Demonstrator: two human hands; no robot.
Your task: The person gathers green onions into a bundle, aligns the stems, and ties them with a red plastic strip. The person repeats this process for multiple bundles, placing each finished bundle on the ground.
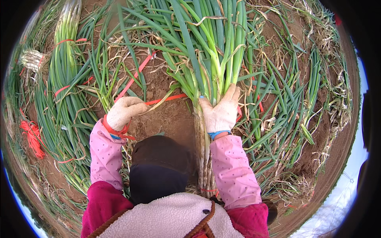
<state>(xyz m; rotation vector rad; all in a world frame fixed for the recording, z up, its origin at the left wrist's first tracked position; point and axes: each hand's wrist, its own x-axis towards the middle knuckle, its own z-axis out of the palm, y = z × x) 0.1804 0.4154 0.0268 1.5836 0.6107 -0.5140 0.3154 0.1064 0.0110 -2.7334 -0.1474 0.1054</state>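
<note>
A large bundle of green onions (pixel 205 148) lies before me, its white stems towards my body and its green leaves pointing away. My right hand (pixel 221 108), in a cream knitted glove, presses on the bundle where the stems turn green, thumb and fingers spread. A red tie circles the stems near the root end. My left hand (pixel 126 111), gloved too, is left of the bundle, its fingers closed on a red plastic strip (pixel 166 99) that runs to the bundle's left side. More red strip is wrapped around my left wrist.
Tied green onion bundles (pixel 67 65) lie at the left, beside a tangle of red strips (pixel 32 138). Loose green onions (pixel 276 110) spread over the soil at the right. Brown soil (pixel 169 122) shows between my hands.
</note>
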